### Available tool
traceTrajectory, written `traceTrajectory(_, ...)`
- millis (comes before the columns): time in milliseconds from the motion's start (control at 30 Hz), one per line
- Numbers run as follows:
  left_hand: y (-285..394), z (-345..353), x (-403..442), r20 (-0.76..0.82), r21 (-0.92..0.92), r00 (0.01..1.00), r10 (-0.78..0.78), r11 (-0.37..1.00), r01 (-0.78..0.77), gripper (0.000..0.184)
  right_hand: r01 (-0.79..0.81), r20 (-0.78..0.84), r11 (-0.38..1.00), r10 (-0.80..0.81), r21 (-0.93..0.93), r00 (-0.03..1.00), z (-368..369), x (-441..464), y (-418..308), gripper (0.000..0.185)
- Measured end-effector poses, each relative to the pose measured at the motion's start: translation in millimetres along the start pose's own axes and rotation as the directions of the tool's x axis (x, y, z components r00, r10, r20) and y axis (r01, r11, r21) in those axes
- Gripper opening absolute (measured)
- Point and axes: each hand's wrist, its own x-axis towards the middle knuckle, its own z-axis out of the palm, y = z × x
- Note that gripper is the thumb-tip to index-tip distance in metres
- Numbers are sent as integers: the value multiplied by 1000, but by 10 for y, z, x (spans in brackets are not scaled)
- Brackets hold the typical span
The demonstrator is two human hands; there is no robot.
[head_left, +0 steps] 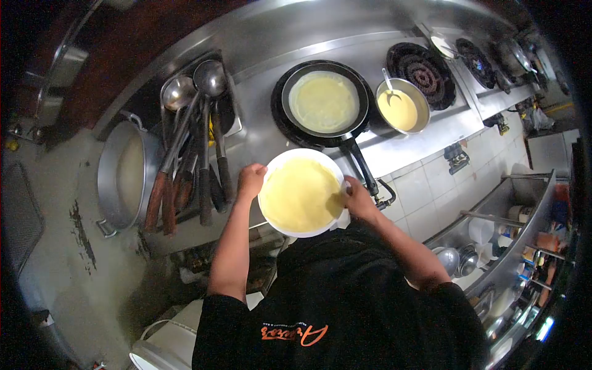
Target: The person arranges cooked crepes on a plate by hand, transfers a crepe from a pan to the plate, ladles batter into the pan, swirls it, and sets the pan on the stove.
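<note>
My left hand (251,181) grips the left rim of a white plate (266,213), and my right hand (359,197) grips its right rim. A round yellow crepe (302,194) lies flat on the plate. Beyond the plate, a black frying pan (287,98) sits on a burner with a thin layer of pale yellow batter (324,102) in it. Its black handle (361,165) points towards my right hand. To the right of the pan is a metal bowl (422,105) of yellow batter, with a spoon (388,80) standing in it.
Ladles (211,79) with long handles lie in a tray at the left, beside a large metal pot (108,172). Another burner (425,74) is at the back right. A metal shelf (515,246) with bowls and containers stands at the lower right.
</note>
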Motion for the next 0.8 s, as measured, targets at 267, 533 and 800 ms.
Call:
traceTrajectory(267, -661, 277, -880, -169, -351, 875, -454, 857, 377, 28, 187, -34, 982, -187, 17, 982, 62, 447, -206, 56)
traceTrajectory(533, -222, 286, -1293, -159, -596, 852, -498, 737, 320, 26, 3, 236, 987, -41, 162, 971, -30, 6, -263, 44)
traceTrajectory(800, -33, 297, -1235, -120, -664, 842, -525, 674, 325, 29, 114, 116, 981, -96, -156, 989, -271, -56, -472, 42)
